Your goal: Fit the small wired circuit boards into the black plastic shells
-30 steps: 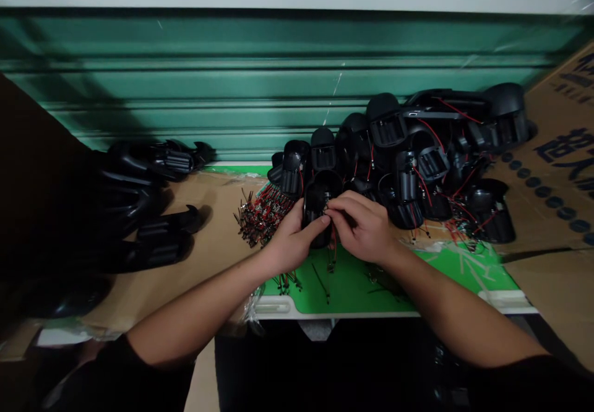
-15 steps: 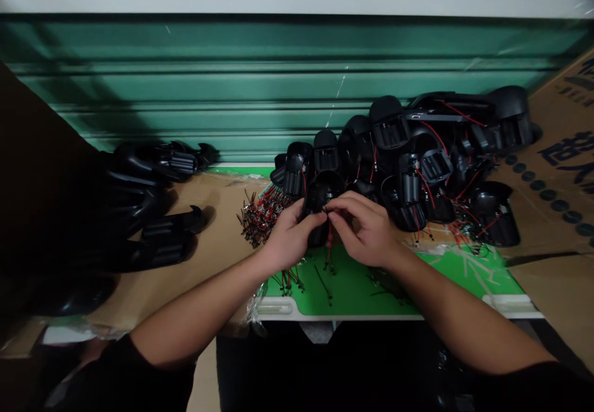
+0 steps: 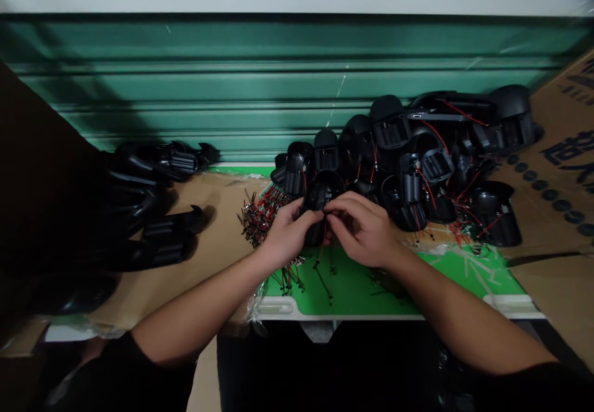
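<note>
A black plastic housing (image 3: 320, 194) is tilted up in front of me, its lower part between my hands. My left hand (image 3: 288, 229) is closed around its left side, the thumb lying across the front. With thumb and index finger, my right hand (image 3: 359, 226) pinches a thin red wire (image 3: 323, 234) at the housing's front. The wire hangs down below the fingers; its end in the pinch is hidden. Left of the housing lies a heap of short red and black wires (image 3: 262, 214), and more loose wires (image 3: 290, 276) spread beneath my left hand.
Several black housings with red wires (image 3: 411, 183) are piled at the right, against a printed cardboard box (image 3: 557, 171). More black housings (image 3: 171, 229) lie on cardboard (image 3: 223, 214) at the left. A green ribbed wall (image 3: 208, 90) stands behind the green tabletop (image 3: 362, 294).
The red wire beneath my right fingers has shifted slightly left and now hangs slanted. Both hands stay nearly in place on the housing, with small finger movements.
</note>
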`<state>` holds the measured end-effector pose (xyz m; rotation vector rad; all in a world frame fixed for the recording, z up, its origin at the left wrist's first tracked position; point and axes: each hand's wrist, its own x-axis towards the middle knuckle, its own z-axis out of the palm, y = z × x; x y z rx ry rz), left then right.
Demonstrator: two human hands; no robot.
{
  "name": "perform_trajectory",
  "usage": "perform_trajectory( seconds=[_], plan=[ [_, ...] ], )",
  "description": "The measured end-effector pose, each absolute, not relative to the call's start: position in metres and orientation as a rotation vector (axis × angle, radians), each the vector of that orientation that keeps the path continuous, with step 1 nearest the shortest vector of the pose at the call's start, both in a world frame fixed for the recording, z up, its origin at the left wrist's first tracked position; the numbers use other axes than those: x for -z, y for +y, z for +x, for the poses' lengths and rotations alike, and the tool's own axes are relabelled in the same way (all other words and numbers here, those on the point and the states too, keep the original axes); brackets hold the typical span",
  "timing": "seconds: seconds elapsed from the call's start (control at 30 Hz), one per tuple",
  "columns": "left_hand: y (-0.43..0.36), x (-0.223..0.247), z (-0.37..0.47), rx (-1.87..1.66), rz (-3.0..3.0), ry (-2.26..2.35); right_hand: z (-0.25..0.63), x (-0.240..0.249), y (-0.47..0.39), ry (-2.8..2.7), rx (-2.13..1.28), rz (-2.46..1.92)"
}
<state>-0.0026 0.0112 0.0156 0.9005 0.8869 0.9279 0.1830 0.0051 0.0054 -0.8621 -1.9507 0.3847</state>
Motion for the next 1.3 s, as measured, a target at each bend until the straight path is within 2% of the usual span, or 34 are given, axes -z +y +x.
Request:
perform_trajectory(
  seconds=[0.4,0.93,1.3],
  plan=[
    [0.01,-0.014,-0.002,-0.917,0.879,0.843,0.182,-0.009,0.004,-1.959,-0.328,-0.835],
    [0.01,-0.017,-0.004,-0.907,0.89,0.899,0.183,-0.002,0.007,-2.101,0.064,-0.743],
    [0.008,-0.01,-0.005,-0.939,0.994,1.019,0.182,0.014,0.006,-2.117,0.142,-0.698]
  ],
)
